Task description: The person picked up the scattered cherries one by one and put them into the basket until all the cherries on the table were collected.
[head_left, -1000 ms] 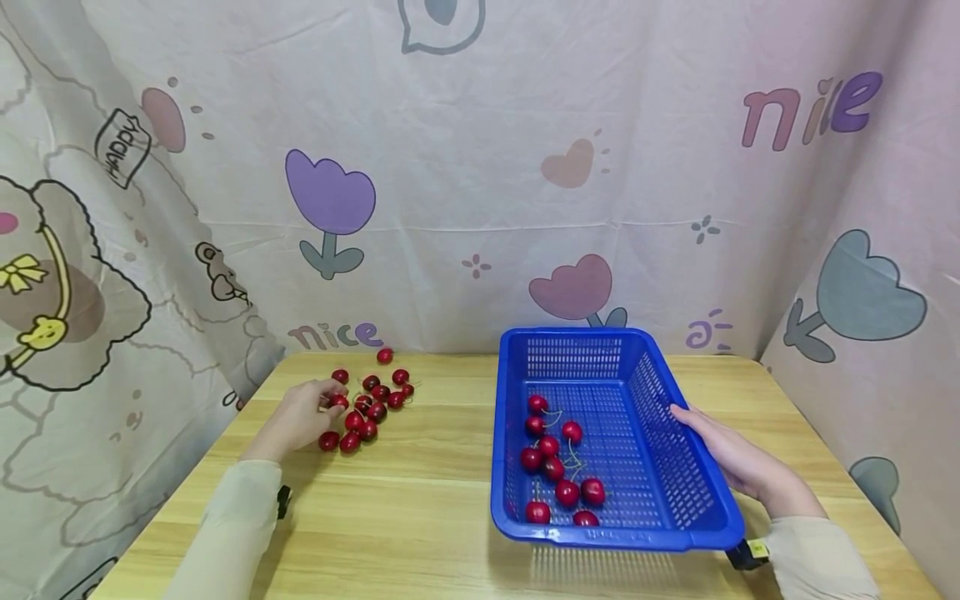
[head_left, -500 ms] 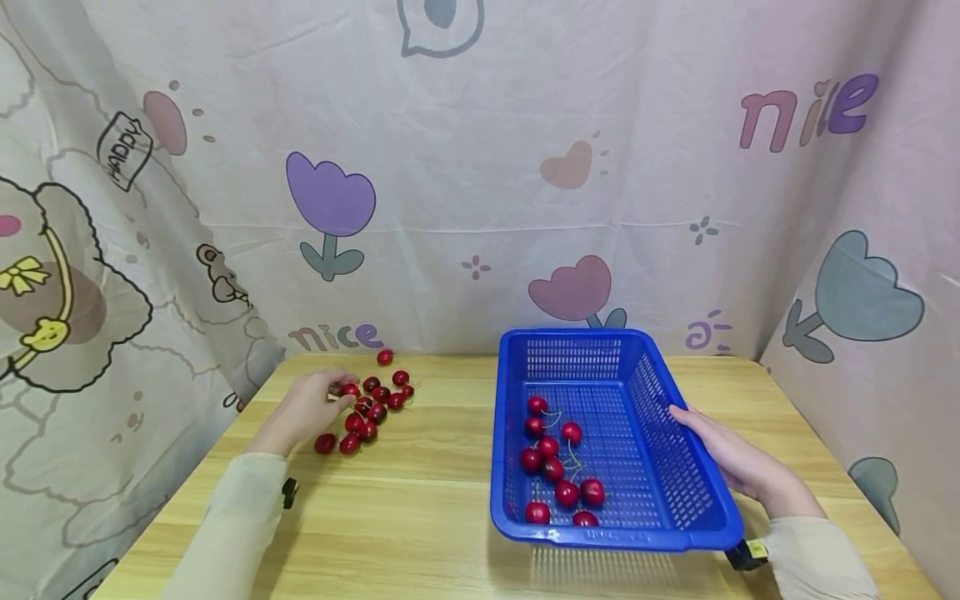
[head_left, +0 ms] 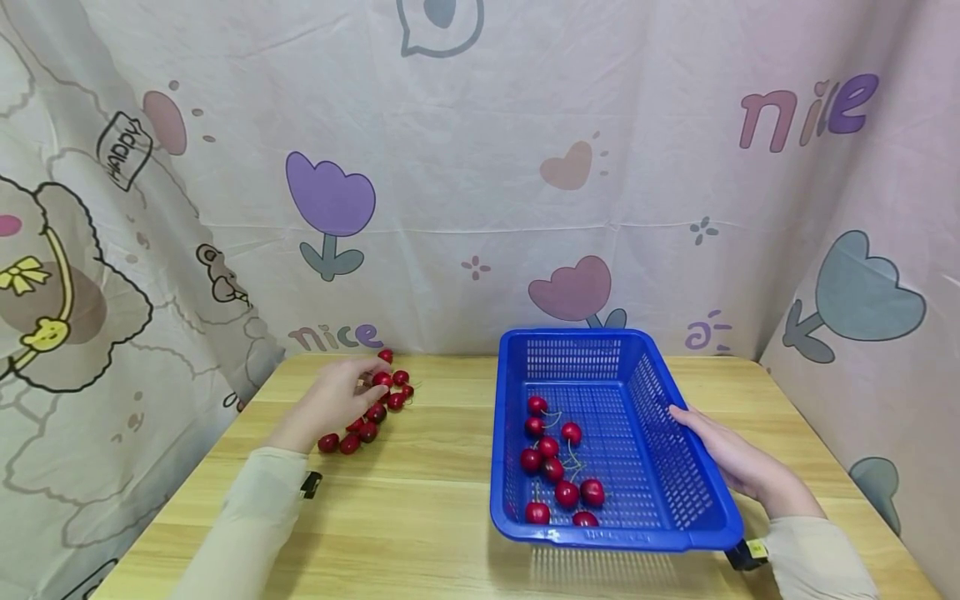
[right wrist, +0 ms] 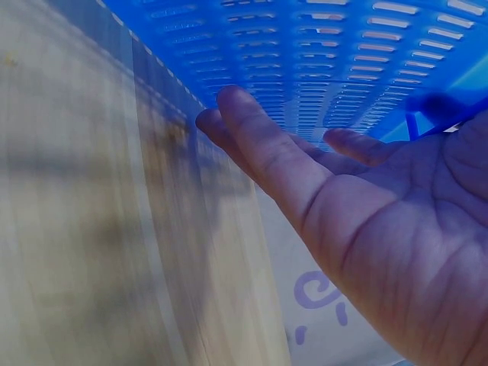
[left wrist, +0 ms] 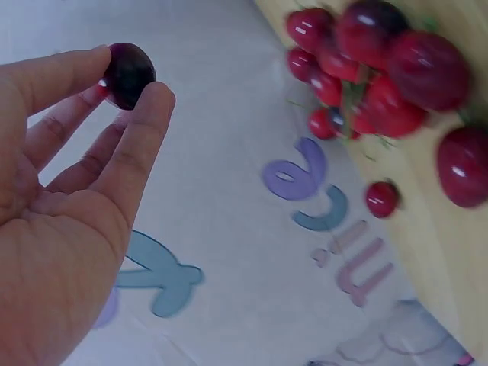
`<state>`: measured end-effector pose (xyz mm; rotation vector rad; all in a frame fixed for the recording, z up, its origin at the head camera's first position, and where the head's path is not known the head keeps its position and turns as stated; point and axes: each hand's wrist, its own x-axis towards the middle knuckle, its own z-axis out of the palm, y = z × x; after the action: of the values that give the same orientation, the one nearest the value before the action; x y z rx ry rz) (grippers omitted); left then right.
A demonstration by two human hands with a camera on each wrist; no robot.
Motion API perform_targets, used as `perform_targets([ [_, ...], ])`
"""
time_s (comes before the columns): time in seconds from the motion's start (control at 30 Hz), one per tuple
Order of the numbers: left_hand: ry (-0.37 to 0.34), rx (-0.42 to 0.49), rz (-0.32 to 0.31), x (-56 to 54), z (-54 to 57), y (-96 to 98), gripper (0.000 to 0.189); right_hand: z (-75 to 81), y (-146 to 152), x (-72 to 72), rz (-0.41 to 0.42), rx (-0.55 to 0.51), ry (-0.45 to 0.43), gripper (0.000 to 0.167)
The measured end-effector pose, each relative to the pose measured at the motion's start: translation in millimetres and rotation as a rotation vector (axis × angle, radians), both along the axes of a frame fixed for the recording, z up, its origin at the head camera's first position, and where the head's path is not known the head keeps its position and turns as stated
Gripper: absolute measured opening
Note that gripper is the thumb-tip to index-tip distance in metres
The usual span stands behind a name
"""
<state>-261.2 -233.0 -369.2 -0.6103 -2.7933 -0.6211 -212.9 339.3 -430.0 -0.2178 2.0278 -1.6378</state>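
Note:
Above the cherries at the left of the table, my left hand (head_left: 337, 400) pinches one dark red cherry (left wrist: 130, 76) between thumb and fingertips. Under and beside that hand lies a loose cluster of cherries (head_left: 367, 431), partly hidden by it in the head view. To the right stands a blue plastic basket (head_left: 615, 539) with slotted walls, holding several cherries (head_left: 567, 493) with stems, mostly along its left side. My right hand (head_left: 738, 457) holds the basket's right side, thumb over the rim and fingers (right wrist: 267, 145) stretched along the outside of the slotted wall.
A light wooden table (head_left: 442, 517) carries everything. Behind it and at both sides hangs a pale printed cloth (head_left: 465, 167). One cherry (head_left: 385, 356) lies apart at the table's back edge, close to the cloth.
My left hand has moved right and slightly back over the cluster, carrying a cherry between its fingertips. A cherry at the cluster's left front shifted slightly. The right hand and basket stay put.

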Motion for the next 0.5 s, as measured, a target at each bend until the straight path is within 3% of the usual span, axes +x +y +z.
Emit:
perform_targets([
  [0.13,0.035,0.022,-0.063,5.0,7.1,15.7,0.024,-0.9,0,0.1,0.005,-0.006,0.001,0.08],
  [0.27,0.015,0.069,-0.119,11.6,14.0,32.6,0.025,-2.3,1,-0.9,0.013,-0.01,0.011,0.078],
  [0.5,0.06,0.062,-0.218,18.5,21.6,62.2,0.023,-2.6,0,-1.7,0.022,-0.015,0.021,0.078],
])
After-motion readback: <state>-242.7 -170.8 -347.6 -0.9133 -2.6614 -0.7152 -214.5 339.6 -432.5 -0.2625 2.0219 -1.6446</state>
